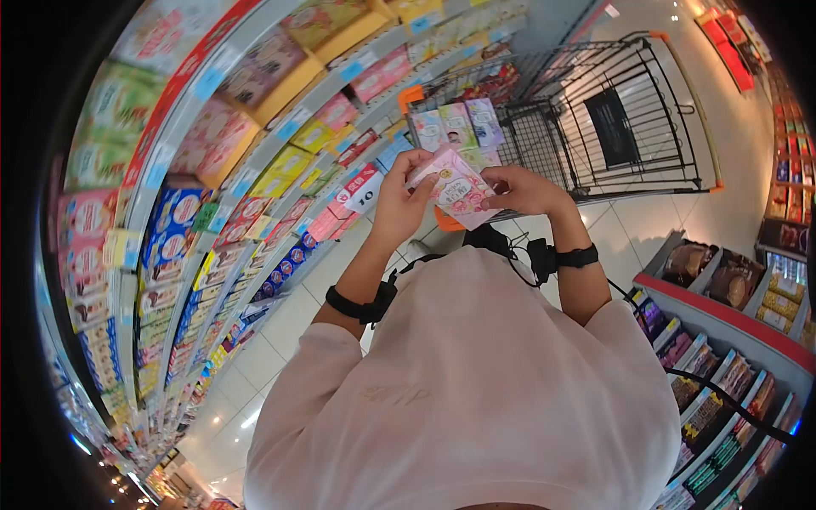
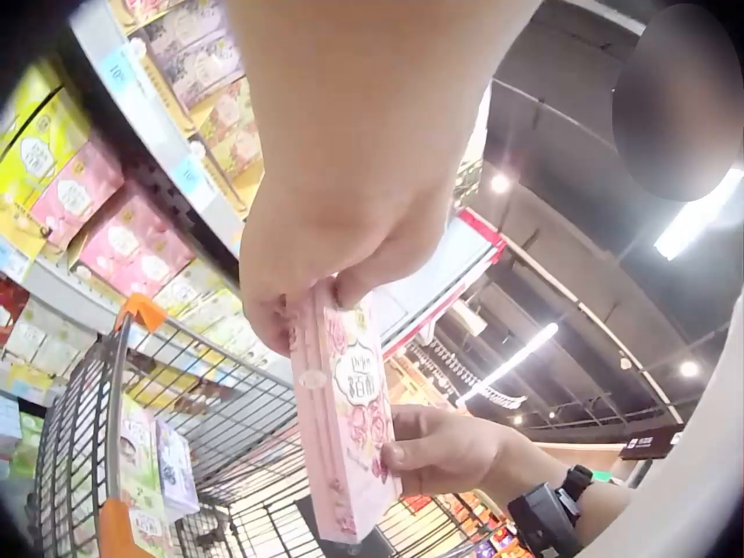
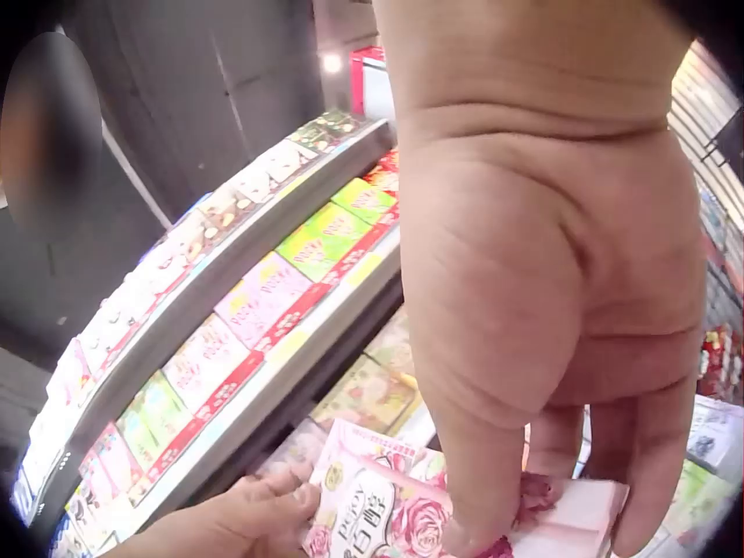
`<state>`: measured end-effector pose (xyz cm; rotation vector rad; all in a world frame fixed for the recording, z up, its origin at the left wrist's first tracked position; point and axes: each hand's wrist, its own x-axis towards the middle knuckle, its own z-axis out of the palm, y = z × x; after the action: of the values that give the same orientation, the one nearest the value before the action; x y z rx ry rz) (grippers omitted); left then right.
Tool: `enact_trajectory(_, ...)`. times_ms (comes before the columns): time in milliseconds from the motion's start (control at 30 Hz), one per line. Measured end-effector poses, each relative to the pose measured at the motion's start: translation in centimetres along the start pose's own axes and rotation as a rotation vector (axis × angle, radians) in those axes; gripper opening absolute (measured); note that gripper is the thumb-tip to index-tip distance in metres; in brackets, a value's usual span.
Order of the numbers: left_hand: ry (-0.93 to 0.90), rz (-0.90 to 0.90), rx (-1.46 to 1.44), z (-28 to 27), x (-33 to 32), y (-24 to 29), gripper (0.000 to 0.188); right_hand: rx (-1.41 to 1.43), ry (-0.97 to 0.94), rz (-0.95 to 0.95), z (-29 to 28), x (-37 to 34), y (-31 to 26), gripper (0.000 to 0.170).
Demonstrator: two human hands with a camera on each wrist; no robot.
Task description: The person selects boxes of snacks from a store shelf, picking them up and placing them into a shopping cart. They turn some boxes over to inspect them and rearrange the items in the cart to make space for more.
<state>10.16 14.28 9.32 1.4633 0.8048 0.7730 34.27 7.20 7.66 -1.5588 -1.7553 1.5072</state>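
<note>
A pink box with a rose print (image 1: pixel 455 189) is held between both hands over the near end of the cart. My left hand (image 1: pixel 406 194) grips its left end, thumb on the printed face, as the left wrist view shows with the hand (image 2: pixel 349 221) above the box (image 2: pixel 345 407). From the other side my right hand (image 1: pixel 529 190) pinches the box, thumb on the front. In the right wrist view the right hand's (image 3: pixel 546 302) fingers go behind the box (image 3: pixel 401 512). Several boxes (image 1: pixel 457 126) lie in the cart just beyond the hands.
The wire cart (image 1: pixel 595 194) with orange corners stands in front. Stocked shelves (image 1: pixel 161 170) with coloured boxes and price tags rise on the left. Lower racks of packets (image 1: pixel 714 399) stand at the right. Tiled floor (image 1: pixel 263 340) shows between.
</note>
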Motion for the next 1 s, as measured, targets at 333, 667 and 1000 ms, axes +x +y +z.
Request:
enact_trajectory(333,-0.025,-0.664,-0.218,10.3,9.1,-15.0,0.032,0.48,-0.038,0.474,-8.1,-0.6,15.8,0.043)
enact_trajectory(667,0.029,-1.014,-0.24,14.3,12.5,-21.3,0.037,0.66,-0.172,0.909,-3.3,5.0,37.7,0.038)
enact_trajectory(1000,0.203,-1.128,-0.191,11.1,10.9,-20.0,0.032,0.898,0.209,1.018,3.7,10.4,39.2,0.038)
